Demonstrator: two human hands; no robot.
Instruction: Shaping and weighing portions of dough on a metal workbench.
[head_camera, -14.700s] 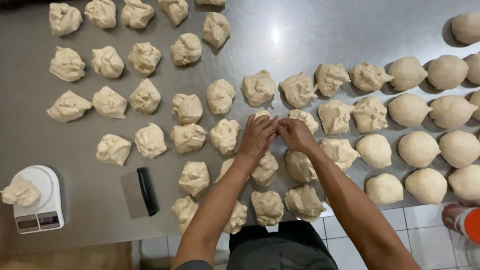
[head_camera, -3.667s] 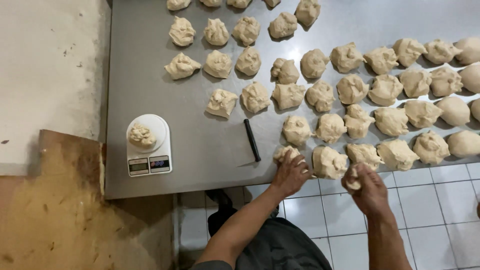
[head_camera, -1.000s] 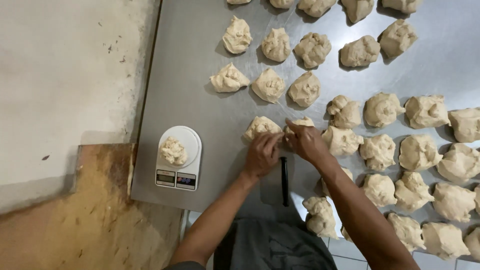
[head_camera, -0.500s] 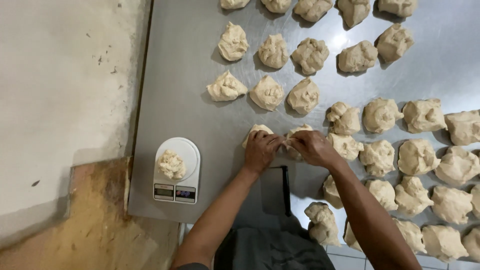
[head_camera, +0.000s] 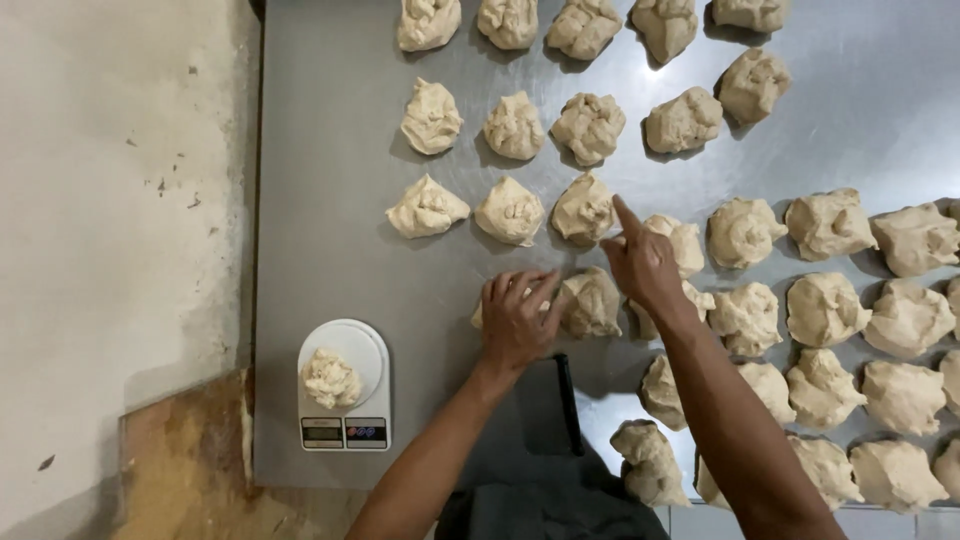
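Rows of rough dough pieces crowd the steel table (head_camera: 330, 200) ahead of and to the right of our hands, a small white scale (head_camera: 345, 390) carrying 1 dough lump (head_camera: 331, 379) sits off to the left of our left hand (head_camera: 518, 322), and a dark scraper (head_camera: 566, 403) lies just behind it near the table edge. The portion under our left palm is mostly hidden, so we cannot tell its shape, and several pieces at the right edge are cut off. Our left hand lies flat with fingers spread, pressing that covered piece (head_camera: 478, 317) just beside another dough piece (head_camera: 592, 303), while our right hand (head_camera: 640, 262) grips nothing, its index finger extended toward a piece (head_camera: 584, 209) just ahead.
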